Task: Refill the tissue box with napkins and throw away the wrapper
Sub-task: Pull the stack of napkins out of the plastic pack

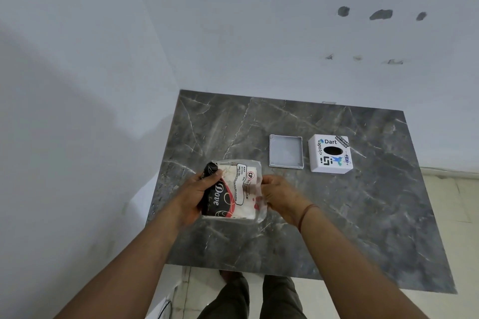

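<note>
Napkin pack [231, 190] w/ clear plastic wrapper, black/red "Dove" print, is held up over the marble table [363, 215], nearer the viewer than the tissue box [330, 154] and to its left. Left hand [197, 195] is clamped round the pack's left end, thumb on top, fingers underneath. Right hand [278, 195] pinches the wrapper's right edge; fingertips are closed on the plastic. A thin band sits on the right wrist. Tissue box is white w/ stickers, oval slot facing up, standing on the table. Box lid [286, 152], grey and shallow, hollow side up, lies just beside the tissue box on its left, not touching. Can't tell if the wrapper is torn open yet.
</note>
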